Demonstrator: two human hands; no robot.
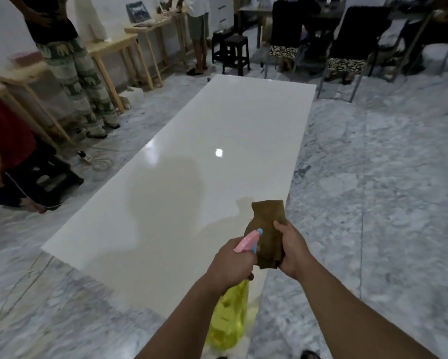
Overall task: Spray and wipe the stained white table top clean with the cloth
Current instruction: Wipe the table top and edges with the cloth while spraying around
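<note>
Head view: our left hand [230, 265] grips a yellow spray bottle [228, 320], its pink nozzle [248, 239] pointing away along the white table top [192, 156]; our right hand [292, 250] clutches the brown cloth [268, 229]

Premises appear to be a shared indoor workroom rather than a home. Evidence: a row of plain wooden work tables [114, 45] along the wall, several people standing at them, marble-pattern floor tiles [373, 177], black plastic stools [230, 51], and a trailing power strip [86, 157]
</note>
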